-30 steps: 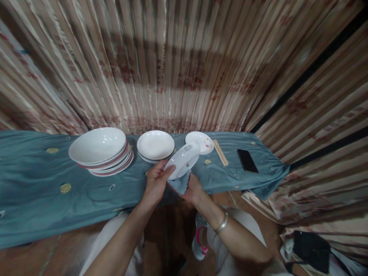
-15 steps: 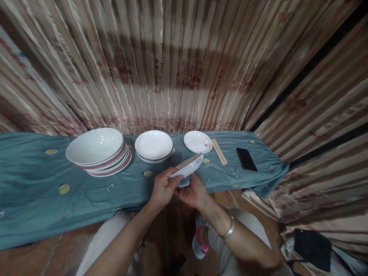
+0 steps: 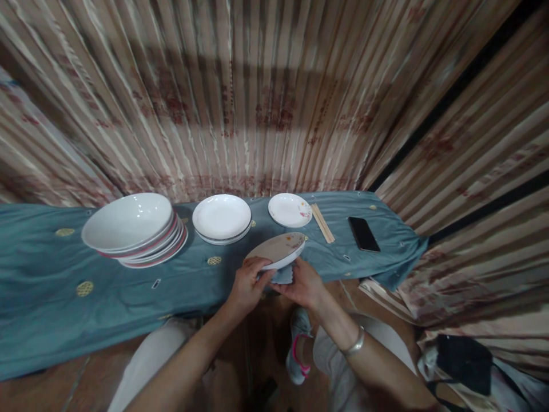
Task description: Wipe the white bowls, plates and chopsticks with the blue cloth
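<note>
A white plate (image 3: 277,249) with a small flower print is tilted above the front edge of the table. My left hand (image 3: 252,281) grips its near left rim, thumb at the edge. Under the plate's right side, my right hand (image 3: 302,281) is closed on a light blue cloth (image 3: 283,275) that touches the underside. Beyond them lies a similar flowered plate (image 3: 289,210), flat on the tablecloth. Left of that sits a short stack of white plates (image 3: 222,216). Part of the right hand's fingers is hidden behind the cloth and plate.
A taller stack of large white dishes (image 3: 132,223), some red-rimmed, stands at the left. Wooden chopsticks (image 3: 322,223) and a black phone (image 3: 363,233) lie to the right on the green tablecloth (image 3: 128,297). A pleated curtain (image 3: 240,103) hangs behind. A dark bag (image 3: 465,363) is at lower right.
The held plate has turned from nearly edge-on so that its printed upper face shows. Both hands keep hold and sit slightly lower; the view has shifted a little to the right.
</note>
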`<state>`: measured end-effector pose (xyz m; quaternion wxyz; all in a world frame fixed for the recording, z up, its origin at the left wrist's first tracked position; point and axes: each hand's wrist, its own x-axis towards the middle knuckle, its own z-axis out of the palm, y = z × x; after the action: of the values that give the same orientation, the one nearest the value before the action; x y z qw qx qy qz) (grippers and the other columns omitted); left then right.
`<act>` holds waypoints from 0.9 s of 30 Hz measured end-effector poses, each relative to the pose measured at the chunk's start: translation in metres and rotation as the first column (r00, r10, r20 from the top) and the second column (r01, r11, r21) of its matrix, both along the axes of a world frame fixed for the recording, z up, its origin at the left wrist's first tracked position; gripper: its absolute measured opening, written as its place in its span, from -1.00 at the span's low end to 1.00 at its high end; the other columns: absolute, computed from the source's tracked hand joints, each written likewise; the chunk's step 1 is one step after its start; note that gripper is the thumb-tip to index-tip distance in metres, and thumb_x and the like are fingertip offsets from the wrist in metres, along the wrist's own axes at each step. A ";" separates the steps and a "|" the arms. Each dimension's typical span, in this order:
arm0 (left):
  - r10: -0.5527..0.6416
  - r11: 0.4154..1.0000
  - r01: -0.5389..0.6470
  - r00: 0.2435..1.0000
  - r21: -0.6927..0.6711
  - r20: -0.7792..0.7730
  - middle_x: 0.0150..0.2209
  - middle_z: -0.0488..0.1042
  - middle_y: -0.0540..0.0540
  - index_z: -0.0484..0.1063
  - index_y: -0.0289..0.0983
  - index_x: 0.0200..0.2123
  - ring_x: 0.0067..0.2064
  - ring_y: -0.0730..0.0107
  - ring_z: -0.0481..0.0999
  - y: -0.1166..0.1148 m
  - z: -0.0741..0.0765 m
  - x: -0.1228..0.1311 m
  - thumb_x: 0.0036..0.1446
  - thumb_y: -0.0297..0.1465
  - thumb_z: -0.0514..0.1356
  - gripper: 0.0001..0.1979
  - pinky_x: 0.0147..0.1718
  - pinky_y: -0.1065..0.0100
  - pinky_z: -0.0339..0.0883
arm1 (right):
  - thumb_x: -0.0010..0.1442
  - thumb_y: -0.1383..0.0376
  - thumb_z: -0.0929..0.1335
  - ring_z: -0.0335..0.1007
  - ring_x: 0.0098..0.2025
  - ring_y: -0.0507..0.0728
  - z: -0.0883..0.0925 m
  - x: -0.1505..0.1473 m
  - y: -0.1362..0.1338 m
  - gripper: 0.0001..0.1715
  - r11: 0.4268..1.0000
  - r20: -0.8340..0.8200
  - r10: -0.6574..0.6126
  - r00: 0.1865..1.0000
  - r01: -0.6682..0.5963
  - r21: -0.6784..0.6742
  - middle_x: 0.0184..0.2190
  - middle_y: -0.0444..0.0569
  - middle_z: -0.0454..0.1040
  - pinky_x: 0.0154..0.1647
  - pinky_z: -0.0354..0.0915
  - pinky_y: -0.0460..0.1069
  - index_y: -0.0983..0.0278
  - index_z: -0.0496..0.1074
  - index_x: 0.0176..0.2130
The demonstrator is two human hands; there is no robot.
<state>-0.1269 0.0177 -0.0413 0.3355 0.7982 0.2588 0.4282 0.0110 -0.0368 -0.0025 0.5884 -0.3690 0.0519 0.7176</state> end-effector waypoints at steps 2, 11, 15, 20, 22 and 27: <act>-0.020 0.999 0.020 1.000 0.046 -0.003 -0.34 0.58 -0.09 0.50 -0.24 -0.30 -0.26 0.29 0.53 0.000 0.000 0.002 0.15 -0.36 0.19 -0.89 -0.18 0.28 0.36 | 0.31 0.12 0.14 0.52 -0.21 0.14 0.001 0.005 -0.001 -0.62 1.000 0.075 0.021 0.997 -0.022 0.011 -0.33 -0.03 0.59 -0.11 0.42 0.09 0.22 0.43 -0.16; -0.056 0.974 0.072 0.995 0.214 -0.080 -0.37 0.55 -0.11 0.49 -0.26 -0.29 -0.28 0.28 0.52 -0.001 0.001 0.003 0.22 -0.36 0.12 -0.84 -0.21 0.25 0.34 | 0.31 -0.02 0.07 0.48 -0.05 0.18 0.000 0.026 -0.003 -0.46 1.000 0.114 -0.004 0.993 0.002 0.020 -0.27 0.02 0.60 0.04 0.35 0.16 0.23 0.41 -0.13; -0.070 0.959 0.101 0.990 0.266 -0.126 -0.38 0.55 -0.10 0.48 -0.26 -0.28 -0.30 0.30 0.52 -0.002 0.000 0.002 0.23 -0.38 0.11 -0.85 -0.24 0.26 0.34 | 0.28 -0.13 0.05 0.43 0.05 0.23 0.001 0.039 -0.003 -0.29 0.996 0.133 -0.044 0.990 0.033 0.083 -0.17 0.12 0.57 0.07 0.32 0.20 0.32 0.40 -0.04; -0.069 0.948 0.103 0.990 0.301 -0.122 -0.37 0.55 -0.11 0.47 -0.28 -0.24 -0.30 0.30 0.52 -0.003 -0.002 0.001 0.25 -0.39 0.09 -0.84 -0.23 0.25 0.35 | 0.18 0.19 0.31 0.49 -0.03 0.20 -0.008 0.047 0.000 -0.71 0.983 0.257 -0.095 0.962 0.049 0.177 -0.29 0.01 0.61 0.05 0.34 0.10 0.31 0.47 -0.16; -0.073 0.949 0.114 0.986 0.293 -0.148 -0.37 0.55 -0.11 0.47 -0.28 -0.24 -0.29 0.29 0.53 -0.003 -0.003 0.001 0.25 -0.39 0.08 -0.83 -0.23 0.24 0.35 | 0.10 0.26 0.37 0.52 -0.10 0.18 -0.015 0.047 0.002 -0.78 0.978 0.300 -0.115 0.947 0.056 0.200 -0.35 -0.03 0.61 0.01 0.36 0.06 0.30 0.49 -0.23; -0.117 0.972 0.158 0.968 0.175 -0.224 -0.35 0.58 -0.12 0.51 -0.24 -0.27 -0.25 0.25 0.54 -0.002 -0.009 0.002 0.23 -0.38 0.10 -0.83 -0.17 0.19 0.34 | -0.02 0.33 0.40 0.54 -0.32 0.11 -0.029 0.050 0.006 -0.84 0.989 0.416 -0.131 0.900 0.086 0.123 -0.43 -0.10 0.60 -0.14 0.40 -0.01 0.31 0.50 -0.33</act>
<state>-0.1245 0.0159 -0.0504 0.2565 0.8839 0.1945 0.3392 0.0606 -0.0312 -0.0320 0.6428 -0.4819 -0.0930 0.5882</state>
